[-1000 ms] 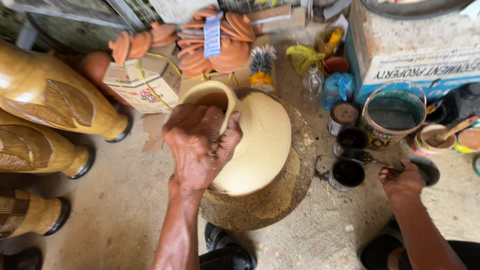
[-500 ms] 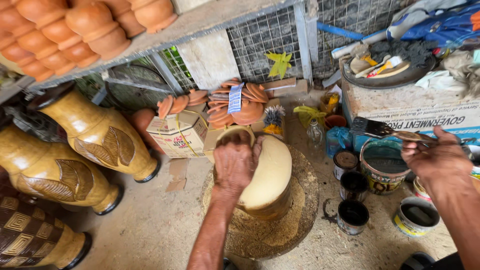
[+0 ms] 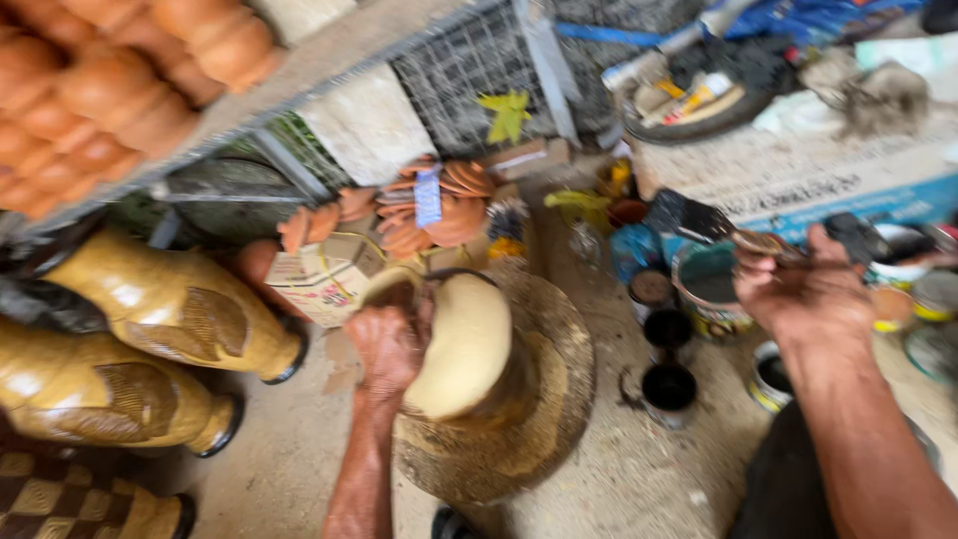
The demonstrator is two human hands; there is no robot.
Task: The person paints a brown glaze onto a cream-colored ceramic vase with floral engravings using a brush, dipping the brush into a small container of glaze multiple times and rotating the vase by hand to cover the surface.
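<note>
Dusty concrete floor spreads under everything, with a wire mesh panel and a shelf of reddish clay pots at the back. At the centre a cream-coloured clay pot sits tilted on a round, crusted turntable. The left hand is closed around the pot's rim at its left side, fingers wrapped over the edge. The right hand is raised to the right, well apart from the pot, and grips the handle of a wide paintbrush whose dark bristles point left, above the paint cans (the picture is blurred, so the brush's exact outline is hard to make out). Several small open cans of dark paint stand just beside the turntable's right edge. On the left lie large glossy golden vases on their sides, one above another, with a checkered one at the bottom corner. A small cardboard box rests behind the pot, and a heap of flat orange clay pieces lies farther back.
</note>
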